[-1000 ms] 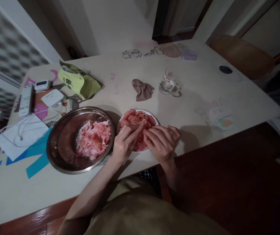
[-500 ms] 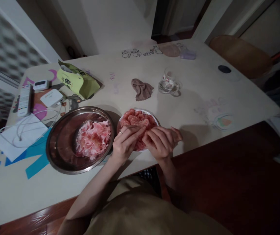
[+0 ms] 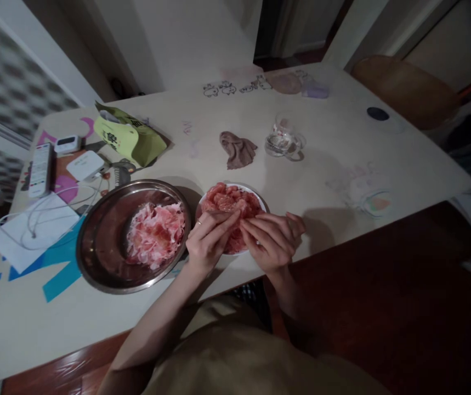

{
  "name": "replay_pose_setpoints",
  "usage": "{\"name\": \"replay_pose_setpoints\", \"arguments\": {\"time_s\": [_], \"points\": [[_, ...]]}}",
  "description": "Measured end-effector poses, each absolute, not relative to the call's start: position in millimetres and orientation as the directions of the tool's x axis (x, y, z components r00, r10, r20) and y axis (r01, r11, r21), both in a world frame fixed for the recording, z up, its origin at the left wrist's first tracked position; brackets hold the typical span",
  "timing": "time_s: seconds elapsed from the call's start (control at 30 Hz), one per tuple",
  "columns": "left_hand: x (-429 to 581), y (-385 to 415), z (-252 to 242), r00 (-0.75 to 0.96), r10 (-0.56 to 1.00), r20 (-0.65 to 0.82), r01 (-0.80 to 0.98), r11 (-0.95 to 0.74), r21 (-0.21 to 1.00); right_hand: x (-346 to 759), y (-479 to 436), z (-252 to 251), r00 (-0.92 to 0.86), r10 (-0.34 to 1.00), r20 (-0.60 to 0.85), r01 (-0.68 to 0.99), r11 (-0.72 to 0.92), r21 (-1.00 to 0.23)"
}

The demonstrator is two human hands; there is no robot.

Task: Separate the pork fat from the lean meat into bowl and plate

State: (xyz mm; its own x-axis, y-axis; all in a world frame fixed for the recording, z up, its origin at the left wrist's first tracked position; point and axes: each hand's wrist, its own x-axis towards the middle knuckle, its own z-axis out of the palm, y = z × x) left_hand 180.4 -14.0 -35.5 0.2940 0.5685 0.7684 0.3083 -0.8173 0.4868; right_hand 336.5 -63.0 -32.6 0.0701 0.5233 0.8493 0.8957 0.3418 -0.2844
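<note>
Raw meat in reddish pieces fills a white plate near the table's front edge. Over it, my left hand has its fingers pinched together, with a ring on one of them. My right hand faces it, thumb and fingertips pressed together. The fingertips of both hands almost meet above the meat; whatever they pinch is too small to make out. Left of the plate stands a wide steel bowl, holding a heap of paler, shredded-looking pink meat.
Beyond the plate lie a crumpled brown cloth and a clear glass cup. A green bag, a remote control, a white box and a cable on white paper occupy the table's left side.
My right hand's fingers have straightened somewhat, and its fingertips now point towards the left hand. The left hand has barely moved. Both meat heaps look the same.
</note>
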Motion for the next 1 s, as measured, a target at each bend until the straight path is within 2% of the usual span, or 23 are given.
{"name": "replay_pose_setpoints", "arguments": {"time_s": [0.2,0.3,0.43,0.73,0.87,1.0], "points": [[174.9,-14.8,-42.9,0.362,0.51,0.78,0.285,-0.857,0.428,336.0,-65.8,-42.3,-0.007,0.444,0.896,0.954,0.27,-0.126],[173.4,-15.2,-40.3,0.371,0.491,0.788,0.256,-0.87,0.422,336.5,-67.0,-44.5,-0.015,0.41,0.912,0.961,0.259,-0.101],[173.0,-15.7,-34.6,0.396,0.462,0.793,0.208,-0.887,0.412,338.0,-66.4,-42.2,0.037,0.4,0.916,0.945,0.283,-0.162],[173.9,-14.4,-34.8,0.371,0.504,0.78,0.155,-0.862,0.483,337.5,-62.5,-41.9,0.142,0.397,0.907,0.915,0.297,-0.274],[174.7,-14.1,-34.5,0.37,0.515,0.773,0.154,-0.855,0.496,339.3,-61.3,-37.3,0.191,0.443,0.876,0.9,0.278,-0.337],[177.4,-14.7,-29.6,0.358,0.552,0.753,0.173,-0.832,0.528,341.9,-59.8,-31.5,0.191,0.492,0.849,0.857,0.339,-0.389]]}}
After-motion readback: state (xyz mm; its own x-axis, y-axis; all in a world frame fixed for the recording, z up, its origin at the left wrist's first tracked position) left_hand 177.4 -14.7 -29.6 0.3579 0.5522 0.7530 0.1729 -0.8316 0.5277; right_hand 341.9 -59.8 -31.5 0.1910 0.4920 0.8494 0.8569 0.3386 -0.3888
